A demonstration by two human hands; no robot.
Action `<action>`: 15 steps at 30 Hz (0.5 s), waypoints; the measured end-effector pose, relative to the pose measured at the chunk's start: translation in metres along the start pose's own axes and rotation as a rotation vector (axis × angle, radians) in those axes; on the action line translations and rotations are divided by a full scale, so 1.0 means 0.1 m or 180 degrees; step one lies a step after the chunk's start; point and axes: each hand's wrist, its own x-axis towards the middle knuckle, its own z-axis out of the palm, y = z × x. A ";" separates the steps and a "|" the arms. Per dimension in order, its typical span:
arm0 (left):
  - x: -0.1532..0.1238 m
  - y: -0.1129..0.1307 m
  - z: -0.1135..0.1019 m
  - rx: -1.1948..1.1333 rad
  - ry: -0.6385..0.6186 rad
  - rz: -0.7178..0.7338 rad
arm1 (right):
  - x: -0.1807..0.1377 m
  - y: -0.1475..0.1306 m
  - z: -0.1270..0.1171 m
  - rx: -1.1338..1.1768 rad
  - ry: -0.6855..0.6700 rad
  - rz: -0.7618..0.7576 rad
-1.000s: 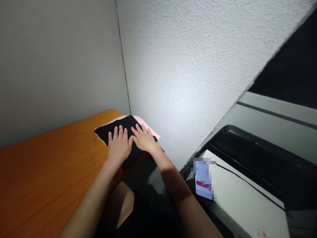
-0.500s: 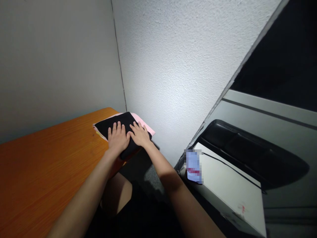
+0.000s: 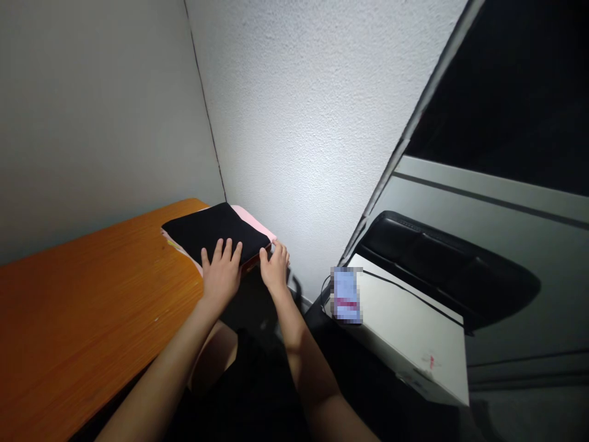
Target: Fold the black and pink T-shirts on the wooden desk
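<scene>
A folded black cloth (image 3: 207, 227) lies on top of pink cloth (image 3: 251, 219) at the far corner of the wooden table. Pale and yellow edges peek out from beneath its left side. My left hand (image 3: 221, 270) rests flat on the near part of the black cloth, fingers spread. At the cloth's right-hand corner is my right hand (image 3: 275, 267), thumb and fingers apart, touching the edge by the pink layer. Whether it pinches any fabric cannot be made out.
The orange-brown table (image 3: 115, 294) stretches to the left against a grey wall. A white textured wall (image 3: 313, 123) stands just behind the cloths. To my right, a white box (image 3: 409, 325) sits on a black chair (image 3: 446, 264), with a blurred-out phone-like object (image 3: 346, 296) on it.
Both hands lay flat on the black cloth before. The left has slid toward its near edge; the right has moved off the top to the right corner. The dark near part no longer hangs over the edge.
</scene>
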 end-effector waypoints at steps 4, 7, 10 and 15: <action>-0.01 -0.08 0.06 -0.0073 0.0127 0.0084 | 0.08 0.00 0.05 -0.0025 -0.0286 0.0484; 0.01 -0.10 0.02 -0.0150 0.0068 0.0112 | 0.13 0.01 0.10 0.0012 -0.0467 0.0578; 0.02 -0.09 -0.03 -0.0254 -0.0047 0.0080 | 0.20 0.00 0.14 -0.0012 -0.0533 0.0674; -0.01 -0.26 -0.12 -0.1198 0.0242 -0.0738 | 0.50 -0.17 0.05 -0.0236 -0.0369 0.0870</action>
